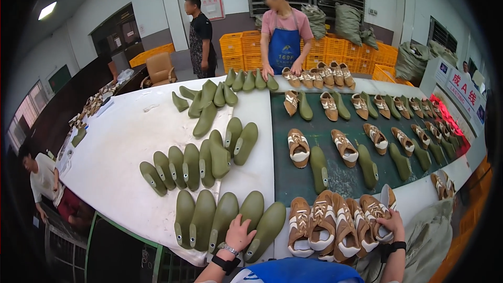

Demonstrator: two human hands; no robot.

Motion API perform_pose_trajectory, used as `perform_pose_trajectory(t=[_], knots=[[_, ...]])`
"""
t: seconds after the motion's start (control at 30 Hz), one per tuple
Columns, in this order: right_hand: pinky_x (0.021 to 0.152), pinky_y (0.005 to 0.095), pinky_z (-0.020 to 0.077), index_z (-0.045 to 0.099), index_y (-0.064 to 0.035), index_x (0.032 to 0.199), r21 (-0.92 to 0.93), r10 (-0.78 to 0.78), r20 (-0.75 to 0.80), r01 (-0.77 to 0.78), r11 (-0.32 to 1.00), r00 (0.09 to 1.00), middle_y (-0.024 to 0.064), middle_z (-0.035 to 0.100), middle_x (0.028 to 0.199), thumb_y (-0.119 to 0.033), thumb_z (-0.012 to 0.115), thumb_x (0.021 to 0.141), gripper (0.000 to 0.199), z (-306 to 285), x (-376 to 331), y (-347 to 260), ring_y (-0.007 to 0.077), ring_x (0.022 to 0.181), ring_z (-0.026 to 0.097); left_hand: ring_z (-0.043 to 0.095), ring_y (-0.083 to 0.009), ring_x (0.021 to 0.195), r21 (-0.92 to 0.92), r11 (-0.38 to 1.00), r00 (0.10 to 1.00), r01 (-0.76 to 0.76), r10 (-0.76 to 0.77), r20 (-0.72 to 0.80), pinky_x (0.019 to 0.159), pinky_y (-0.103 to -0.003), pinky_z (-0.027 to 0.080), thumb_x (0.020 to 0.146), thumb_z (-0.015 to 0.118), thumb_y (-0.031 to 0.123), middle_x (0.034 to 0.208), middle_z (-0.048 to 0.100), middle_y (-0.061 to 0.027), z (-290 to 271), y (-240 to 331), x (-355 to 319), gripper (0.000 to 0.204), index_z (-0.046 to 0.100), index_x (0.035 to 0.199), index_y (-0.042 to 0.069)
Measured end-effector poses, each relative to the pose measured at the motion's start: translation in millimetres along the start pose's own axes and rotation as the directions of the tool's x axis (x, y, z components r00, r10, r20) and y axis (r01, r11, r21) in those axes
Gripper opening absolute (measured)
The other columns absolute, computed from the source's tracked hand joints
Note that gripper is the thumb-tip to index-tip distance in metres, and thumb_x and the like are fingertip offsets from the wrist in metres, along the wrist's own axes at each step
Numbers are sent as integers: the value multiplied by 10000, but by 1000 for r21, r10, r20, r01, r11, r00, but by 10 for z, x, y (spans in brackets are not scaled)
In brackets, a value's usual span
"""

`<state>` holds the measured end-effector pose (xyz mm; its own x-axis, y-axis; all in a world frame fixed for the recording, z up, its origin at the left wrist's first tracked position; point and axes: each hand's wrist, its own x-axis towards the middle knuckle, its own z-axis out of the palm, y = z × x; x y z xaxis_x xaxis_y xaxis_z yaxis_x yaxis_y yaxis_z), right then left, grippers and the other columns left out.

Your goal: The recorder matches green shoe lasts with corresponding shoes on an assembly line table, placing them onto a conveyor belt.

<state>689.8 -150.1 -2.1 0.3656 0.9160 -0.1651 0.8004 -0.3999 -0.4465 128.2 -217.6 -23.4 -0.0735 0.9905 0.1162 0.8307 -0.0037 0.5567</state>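
Note:
Close to me at the lower middle, a row of green shoe lasts (203,220) lies on the white table. My left hand (240,235) rests on this row, fingers spread over the lasts, not closed round any of them. To the right, brown shoe uppers with white stripes (320,220) stand packed side by side along the near edge. At the right end of that row, my right hand (393,224) has its thumb and fingers closed on a brown shoe upper (387,197). Part of that upper is hidden by the hand and its neighbours.
A dark green conveyor belt (293,182) carries uppers paired with lasts. More lasts (191,166) lie on the white table (126,141). Across it, a person in a blue apron (285,47) handles lasts and uppers. Yellow crates (335,47) stand behind; a grey-green sack (429,233) is at my right.

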Motion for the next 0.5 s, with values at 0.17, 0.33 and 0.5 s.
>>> perform_pose_trajectory(t=[0.17,0.33,0.5], knots=[[897,371,434,538,4,1174,9,-47,-26,47,999,999,201,536,1114,-373,818,506,817,75,28,102,333,1024,539,381,-428,1166,55,991,992,-125,124,21,934,-469,396,734,636,507,1293,390,-233,-115,1,-195,582,575,1122,79],[723,321,497,608,50,997,147,-204,-109,219,965,973,140,659,884,-182,792,563,526,278,217,432,201,804,627,376,-418,1172,232,963,986,-138,156,-59,890,-484,429,653,673,501,1354,336,-179,-101,168,-514,542,624,1033,118],[792,361,471,581,38,1056,170,-136,-15,137,976,991,199,597,981,-258,793,539,632,253,235,451,300,898,583,394,-429,1140,278,957,988,-88,118,-94,847,-473,458,627,691,448,1342,343,-176,-36,234,-506,479,647,967,113]])
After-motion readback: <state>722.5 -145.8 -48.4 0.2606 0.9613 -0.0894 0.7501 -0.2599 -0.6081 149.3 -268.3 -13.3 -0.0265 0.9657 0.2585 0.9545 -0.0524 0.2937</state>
